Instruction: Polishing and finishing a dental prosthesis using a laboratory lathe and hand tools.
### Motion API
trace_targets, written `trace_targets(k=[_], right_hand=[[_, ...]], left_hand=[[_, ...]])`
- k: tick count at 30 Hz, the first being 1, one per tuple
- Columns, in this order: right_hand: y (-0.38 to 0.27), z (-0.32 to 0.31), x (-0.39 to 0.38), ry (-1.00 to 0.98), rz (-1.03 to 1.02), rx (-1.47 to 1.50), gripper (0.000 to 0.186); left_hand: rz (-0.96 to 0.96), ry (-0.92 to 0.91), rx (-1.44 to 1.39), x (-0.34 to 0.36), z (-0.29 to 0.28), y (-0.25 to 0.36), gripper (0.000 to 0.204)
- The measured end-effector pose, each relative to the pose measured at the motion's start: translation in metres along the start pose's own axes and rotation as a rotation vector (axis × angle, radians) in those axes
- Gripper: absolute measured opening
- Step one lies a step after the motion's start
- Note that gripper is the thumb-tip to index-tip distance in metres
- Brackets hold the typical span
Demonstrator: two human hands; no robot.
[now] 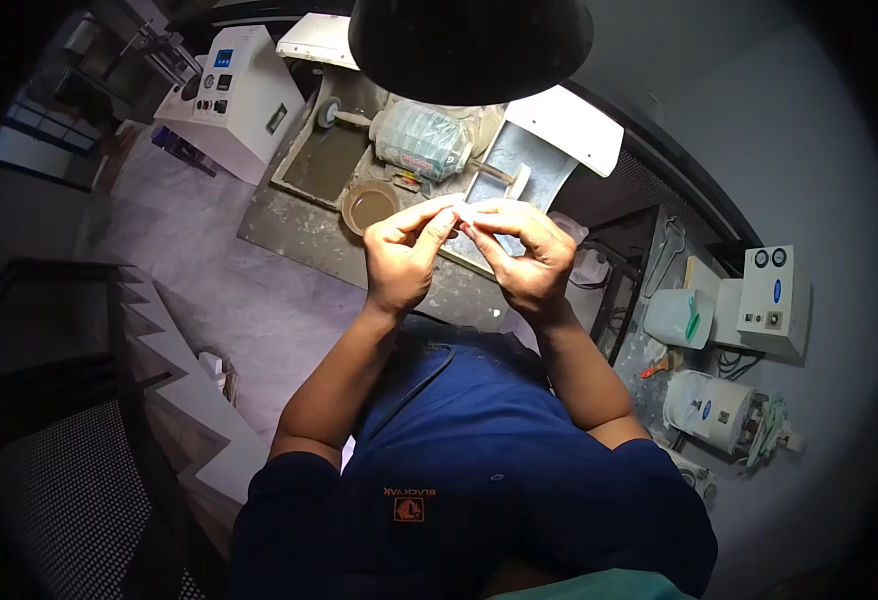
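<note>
Both hands meet in front of my chest, over the front edge of a workbench. My left hand (404,252) is closed, thumb and fingers pinching one side of a small whitish piece (465,212). From the other side my right hand (527,250) pinches the same piece between thumb and fingertips. The fingers cover most of it, and the glare washes out its shape, so I cannot tell its kind. Just beyond the hands is a bench polishing motor (422,138) wrapped in plastic, with a wheel (519,182) on its right shaft and another wheel (329,112) on its left.
A brown bowl (370,207) stands left of my hands. A dark lamp hood (471,50) hangs above the motor. At the far left is a white machine (244,105) with a control panel. The right-hand bench carries a plastic tub (678,318), a brush (661,364) and a gauge box (774,300).
</note>
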State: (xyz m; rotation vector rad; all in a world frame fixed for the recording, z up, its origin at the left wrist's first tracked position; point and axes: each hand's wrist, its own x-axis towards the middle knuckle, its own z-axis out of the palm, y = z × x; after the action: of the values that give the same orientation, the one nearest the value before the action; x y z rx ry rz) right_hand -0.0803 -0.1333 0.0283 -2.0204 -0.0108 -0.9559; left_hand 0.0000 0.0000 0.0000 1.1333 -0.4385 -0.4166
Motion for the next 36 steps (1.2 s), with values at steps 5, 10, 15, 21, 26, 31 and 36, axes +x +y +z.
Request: trace_targets(k=[5,10,15,21,26,31,36], right_hand=[[-0.012,0.010,-0.008,0.004,0.035,0.115,0.017],[-0.023,0.009,-0.009,-0.024,0.166,0.237,0.014],[-0.032,0.011,-0.009,-0.050,0.236,0.306,0.014],[-0.044,0.017,-0.012,-0.078,0.204,0.320,0.013],[-0.048,0.021,-0.024,-0.108,0.251,0.317,0.014],[-0.053,0.024,-0.031,-0.148,0.186,0.190,0.017],[-0.057,0.039,-0.039,-0.131,0.300,0.233,0.017]], left_hand=[[0.085,0.016,0.135,-0.015,-0.010,0.015,0.018],[0.093,0.009,0.125,-0.023,-0.010,0.027,0.017],[0.097,0.016,0.136,-0.031,-0.013,0.033,0.017],[0.139,0.058,0.240,-0.042,-0.022,0.037,0.017],[0.149,0.070,0.233,-0.057,-0.033,0.036,0.015],[0.192,0.053,0.299,-0.064,-0.046,0.028,0.015],[0.207,0.163,0.275,-0.079,-0.047,0.041,0.016]])
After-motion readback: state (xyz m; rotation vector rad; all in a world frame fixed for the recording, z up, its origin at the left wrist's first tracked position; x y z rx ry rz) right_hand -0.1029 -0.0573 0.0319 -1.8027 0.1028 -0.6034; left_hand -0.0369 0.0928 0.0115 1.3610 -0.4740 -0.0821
